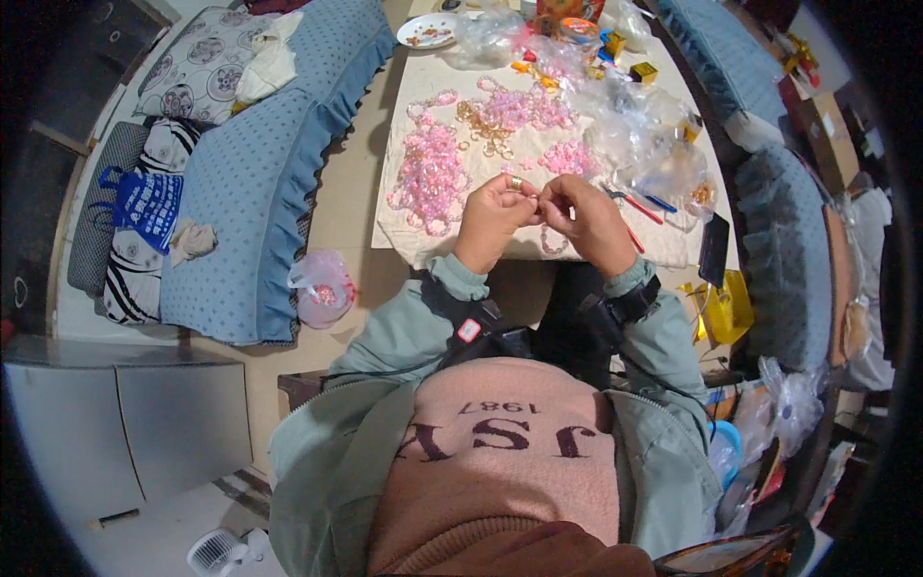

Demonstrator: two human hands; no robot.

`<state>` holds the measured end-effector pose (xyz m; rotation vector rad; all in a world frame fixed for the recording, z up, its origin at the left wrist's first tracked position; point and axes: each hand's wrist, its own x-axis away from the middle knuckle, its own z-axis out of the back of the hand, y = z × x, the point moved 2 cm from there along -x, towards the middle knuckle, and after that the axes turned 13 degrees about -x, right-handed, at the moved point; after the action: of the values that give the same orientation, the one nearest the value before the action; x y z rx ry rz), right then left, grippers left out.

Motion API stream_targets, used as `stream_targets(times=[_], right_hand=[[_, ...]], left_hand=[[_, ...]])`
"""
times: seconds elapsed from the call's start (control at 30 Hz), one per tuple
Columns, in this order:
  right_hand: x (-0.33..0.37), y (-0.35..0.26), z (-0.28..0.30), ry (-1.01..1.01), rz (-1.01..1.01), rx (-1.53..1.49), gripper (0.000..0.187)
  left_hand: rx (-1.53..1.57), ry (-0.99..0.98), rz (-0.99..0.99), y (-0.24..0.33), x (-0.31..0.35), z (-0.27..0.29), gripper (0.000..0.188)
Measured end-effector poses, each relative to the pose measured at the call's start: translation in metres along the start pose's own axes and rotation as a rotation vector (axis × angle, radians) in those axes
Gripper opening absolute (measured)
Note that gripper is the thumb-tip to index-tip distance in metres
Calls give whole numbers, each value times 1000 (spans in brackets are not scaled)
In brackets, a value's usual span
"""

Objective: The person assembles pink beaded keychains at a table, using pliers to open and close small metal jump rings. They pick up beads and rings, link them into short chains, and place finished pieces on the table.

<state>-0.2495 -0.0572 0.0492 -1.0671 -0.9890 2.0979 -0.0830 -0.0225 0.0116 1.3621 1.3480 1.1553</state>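
My left hand (494, 219) and my right hand (588, 221) meet above the near edge of the table, fingertips pinched close together. A small strand of pinkish beads (552, 242) hangs just below the fingertips, between the two hands. The exact grip on its end is too small to make out. Left of my hands lies a big heap of pink beaded strands (430, 173). Beyond the fingertips are gold-coloured rings (487, 130), more pink beaded strands (529, 106) and a smaller cluster of pink beads (567, 157).
Right of my hands lie red-handled pliers (636, 208), a blue pen (661, 203) and a black phone (713, 248) at the table edge. Clear plastic bags (639, 135) spread along the right side. A white plate (428, 31) stands far left. Blue-covered sofas (250, 192) flank the table.
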Motion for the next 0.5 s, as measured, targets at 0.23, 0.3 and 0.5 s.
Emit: stream_targets(times=[0.23, 0.3, 0.5], right_hand=[[6, 13, -5, 42, -187, -208, 18], [7, 15, -5, 44, -180, -198, 18], [8, 25, -10, 65, -227, -356, 15]], left_hand=[[32, 29, -58, -3, 3, -5, 10], [16, 36, -68, -4, 2, -6, 10], [-24, 43, -40, -6, 0, -4, 11]])
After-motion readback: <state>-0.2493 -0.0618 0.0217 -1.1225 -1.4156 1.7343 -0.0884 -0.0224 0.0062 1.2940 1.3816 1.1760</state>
